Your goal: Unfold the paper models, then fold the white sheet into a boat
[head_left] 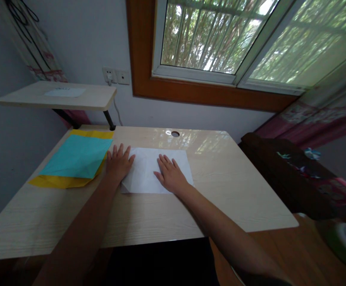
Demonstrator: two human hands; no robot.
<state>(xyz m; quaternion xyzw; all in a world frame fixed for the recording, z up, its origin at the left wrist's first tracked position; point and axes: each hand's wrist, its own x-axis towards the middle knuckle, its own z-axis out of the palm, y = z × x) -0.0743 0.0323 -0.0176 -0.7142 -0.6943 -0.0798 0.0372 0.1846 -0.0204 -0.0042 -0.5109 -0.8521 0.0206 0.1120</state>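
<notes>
A white sheet of paper [149, 169] lies flat in the middle of the pale wooden desk [220, 186]. My left hand [118, 163] rests palm down on the sheet's left edge, fingers spread. My right hand [170, 173] presses flat on the paper's middle, fingers apart and pointing away from me. Neither hand grips anything. To the left of my left hand a teal sheet [77, 157] lies on top of a yellow sheet [56, 182].
A small raised shelf [92, 99] with a white paper on it stands at the desk's back left. A cable hole [175, 134] sits near the back edge. A window is above; a dark piece of furniture [283, 174] stands to the right.
</notes>
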